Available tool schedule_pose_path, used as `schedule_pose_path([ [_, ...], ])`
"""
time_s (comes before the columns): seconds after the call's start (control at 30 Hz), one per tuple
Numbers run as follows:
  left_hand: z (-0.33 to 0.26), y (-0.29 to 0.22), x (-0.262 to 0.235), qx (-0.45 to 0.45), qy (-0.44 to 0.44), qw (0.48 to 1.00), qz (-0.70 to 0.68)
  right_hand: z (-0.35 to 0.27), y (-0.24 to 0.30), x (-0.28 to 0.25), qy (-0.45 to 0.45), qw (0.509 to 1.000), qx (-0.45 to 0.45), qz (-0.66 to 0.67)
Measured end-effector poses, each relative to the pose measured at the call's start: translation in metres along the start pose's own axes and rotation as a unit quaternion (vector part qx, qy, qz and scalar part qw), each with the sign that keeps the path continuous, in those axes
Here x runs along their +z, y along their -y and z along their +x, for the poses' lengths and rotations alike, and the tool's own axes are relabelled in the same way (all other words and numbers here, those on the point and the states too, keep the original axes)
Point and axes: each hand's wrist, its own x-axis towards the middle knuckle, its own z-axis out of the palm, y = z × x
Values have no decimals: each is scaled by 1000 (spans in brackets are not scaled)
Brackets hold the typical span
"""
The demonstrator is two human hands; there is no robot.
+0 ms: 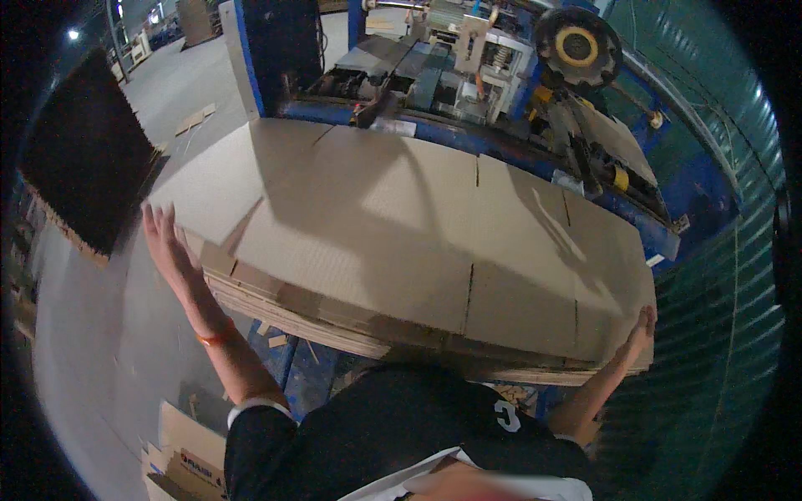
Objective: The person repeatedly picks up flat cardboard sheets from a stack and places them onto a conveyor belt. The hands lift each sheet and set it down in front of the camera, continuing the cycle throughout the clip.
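Observation:
A wide slotted cardboard sheet (359, 209) lies on top of a stack of similar sheets (292, 313) in front of me. My left hand (170, 250) is at the sheet's left end, with fingers stretched out and nothing wrapped in them. Whether its palm touches the edge I cannot tell. At the opposite end, my right hand (640, 330) rests against the near right corner of the sheet, fingers pointing up along the edge. Dark slots cut into the cardboard show at both long sides. Shadows fall across its surface.
A blue-framed machine (459, 125) with a black wheel (576, 48) stands just beyond the stack. Another cardboard stack (83, 159) is on the left. An open carton (188, 447) sits at lower left. A green corrugated wall (710, 334) bounds the right side.

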Motion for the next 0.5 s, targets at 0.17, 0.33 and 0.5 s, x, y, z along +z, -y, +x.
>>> schedule_pose_path([
  [0.17, 60, 13, -2, 55, 9, 990, -128, -31, 6, -16, -259, 888, 27, -378],
  [0.33, 110, 83, -46, -248, -31, 965, -75, -25, 27, -15, -100, 910, 178, 361],
  [0.5, 50, 65, -66, -131, 49, 990, 6, -46, 96, -71, 26, 929, -80, 361],
])
